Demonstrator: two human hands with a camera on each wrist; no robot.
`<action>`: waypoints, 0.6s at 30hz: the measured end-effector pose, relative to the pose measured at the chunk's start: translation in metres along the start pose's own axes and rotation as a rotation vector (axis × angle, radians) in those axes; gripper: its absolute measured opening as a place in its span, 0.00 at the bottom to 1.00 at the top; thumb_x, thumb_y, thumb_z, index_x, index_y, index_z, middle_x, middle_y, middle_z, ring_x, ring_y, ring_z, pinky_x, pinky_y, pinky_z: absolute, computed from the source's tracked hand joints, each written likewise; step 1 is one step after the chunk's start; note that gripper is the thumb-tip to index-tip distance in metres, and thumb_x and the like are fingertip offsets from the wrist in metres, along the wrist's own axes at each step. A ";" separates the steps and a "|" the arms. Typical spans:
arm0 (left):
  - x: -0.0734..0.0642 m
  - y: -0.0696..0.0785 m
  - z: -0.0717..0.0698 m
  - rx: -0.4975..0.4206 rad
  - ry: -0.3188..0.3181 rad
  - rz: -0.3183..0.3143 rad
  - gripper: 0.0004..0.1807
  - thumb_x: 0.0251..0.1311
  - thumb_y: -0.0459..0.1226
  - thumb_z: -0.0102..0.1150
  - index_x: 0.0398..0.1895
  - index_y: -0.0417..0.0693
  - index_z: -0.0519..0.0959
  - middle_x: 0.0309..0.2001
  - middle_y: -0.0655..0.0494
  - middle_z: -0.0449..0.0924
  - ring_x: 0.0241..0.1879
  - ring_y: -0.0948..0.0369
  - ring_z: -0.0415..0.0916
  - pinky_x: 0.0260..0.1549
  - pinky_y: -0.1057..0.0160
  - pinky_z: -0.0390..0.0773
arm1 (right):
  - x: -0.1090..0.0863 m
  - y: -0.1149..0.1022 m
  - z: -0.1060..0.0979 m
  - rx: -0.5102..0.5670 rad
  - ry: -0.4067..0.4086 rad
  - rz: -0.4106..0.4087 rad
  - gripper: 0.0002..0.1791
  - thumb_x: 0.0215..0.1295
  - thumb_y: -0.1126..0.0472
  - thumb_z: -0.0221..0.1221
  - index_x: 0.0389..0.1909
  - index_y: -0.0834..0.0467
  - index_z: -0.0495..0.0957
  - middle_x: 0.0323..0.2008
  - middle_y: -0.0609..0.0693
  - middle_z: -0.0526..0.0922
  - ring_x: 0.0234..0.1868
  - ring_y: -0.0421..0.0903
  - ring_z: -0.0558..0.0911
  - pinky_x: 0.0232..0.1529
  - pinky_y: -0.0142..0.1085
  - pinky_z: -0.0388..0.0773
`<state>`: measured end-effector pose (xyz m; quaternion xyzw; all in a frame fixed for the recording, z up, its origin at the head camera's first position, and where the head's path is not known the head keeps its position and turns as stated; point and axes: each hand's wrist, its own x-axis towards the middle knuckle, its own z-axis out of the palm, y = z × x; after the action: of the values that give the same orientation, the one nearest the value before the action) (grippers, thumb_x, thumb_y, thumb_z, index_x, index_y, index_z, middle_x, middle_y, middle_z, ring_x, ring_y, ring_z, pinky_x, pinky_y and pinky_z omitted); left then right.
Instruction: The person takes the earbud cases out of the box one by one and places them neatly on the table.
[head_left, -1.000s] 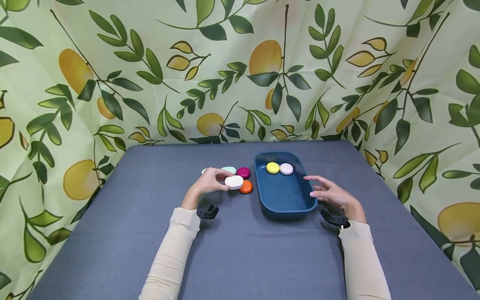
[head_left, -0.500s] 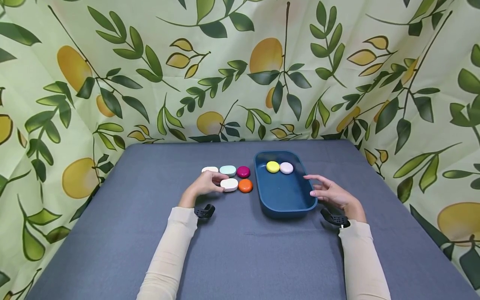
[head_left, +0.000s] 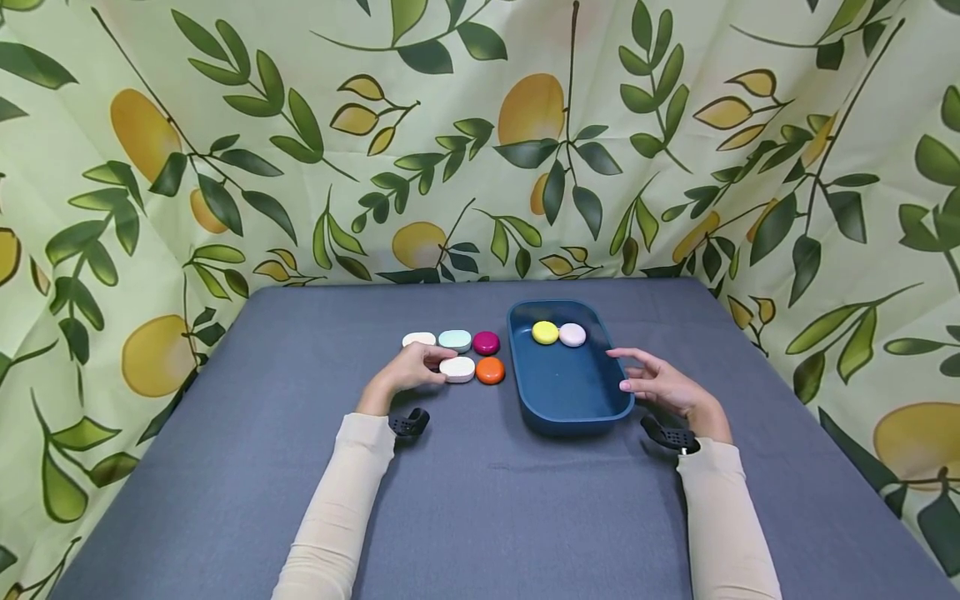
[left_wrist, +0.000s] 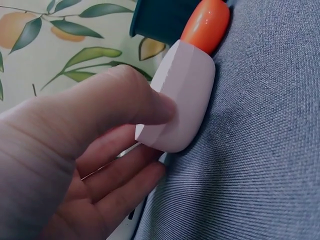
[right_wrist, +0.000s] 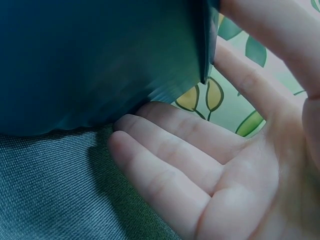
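Observation:
My left hand (head_left: pixel 401 372) pinches a white oval soap-like bar (left_wrist: pixel 185 100), thumb on its near side and fingers behind; it sits low at the grey cloth. Right beside the bar is a glossy orange round piece (head_left: pixel 491 371). Behind them lie another white piece (head_left: pixel 418 339), a pale mint oval (head_left: pixel 455 340) and a magenta round one (head_left: pixel 486 342). With thumb and forefinger at the rim, my right hand (head_left: pixel 663 389) holds the right side of a dark blue bin (head_left: pixel 573 427). Its other fingers (right_wrist: pixel 165 177) lie against the wall's lower outside.
Inside the bin, toward its far end, a yellow round piece (head_left: pixel 545 332) and a pale lilac one (head_left: pixel 572 335) sit side by side. A grey cloth (head_left: pixel 450 517) covers the table. Leaf-and-fruit printed curtains (head_left: pixel 450 142) stand behind and at both sides.
My left hand has lowered the white bar and shifted it slightly left, bringing it beside the orange piece and uncovering the back row. The right hand and bin have stayed put.

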<state>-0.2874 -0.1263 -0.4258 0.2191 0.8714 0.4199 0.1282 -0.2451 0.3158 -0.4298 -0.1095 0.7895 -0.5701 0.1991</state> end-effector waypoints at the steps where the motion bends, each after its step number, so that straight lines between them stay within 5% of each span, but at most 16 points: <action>1: 0.000 0.001 0.000 0.005 0.002 -0.007 0.25 0.53 0.26 0.64 0.57 0.35 0.77 0.57 0.37 0.79 0.51 0.51 0.78 0.59 0.52 0.78 | 0.000 0.000 0.000 0.000 0.000 0.000 0.35 0.65 0.60 0.60 0.71 0.54 0.58 0.71 0.73 0.55 0.56 0.37 0.78 0.53 0.32 0.81; 7: 0.000 0.008 -0.003 0.002 0.028 -0.030 0.25 0.54 0.26 0.64 0.58 0.36 0.77 0.58 0.38 0.79 0.55 0.48 0.78 0.61 0.51 0.76 | -0.001 0.000 0.001 0.010 0.000 -0.012 0.34 0.65 0.60 0.60 0.70 0.53 0.59 0.71 0.75 0.55 0.54 0.35 0.79 0.52 0.30 0.81; 18: -0.004 0.021 -0.006 -0.026 0.083 0.041 0.22 0.58 0.29 0.61 0.57 0.35 0.77 0.57 0.38 0.79 0.59 0.46 0.77 0.62 0.50 0.75 | 0.000 0.001 0.001 -0.010 0.004 -0.003 0.35 0.65 0.60 0.60 0.71 0.55 0.58 0.71 0.73 0.56 0.58 0.42 0.78 0.53 0.32 0.81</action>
<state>-0.2807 -0.1202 -0.4053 0.2173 0.8658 0.4424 0.0860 -0.2450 0.3156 -0.4313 -0.1103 0.7927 -0.5665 0.1961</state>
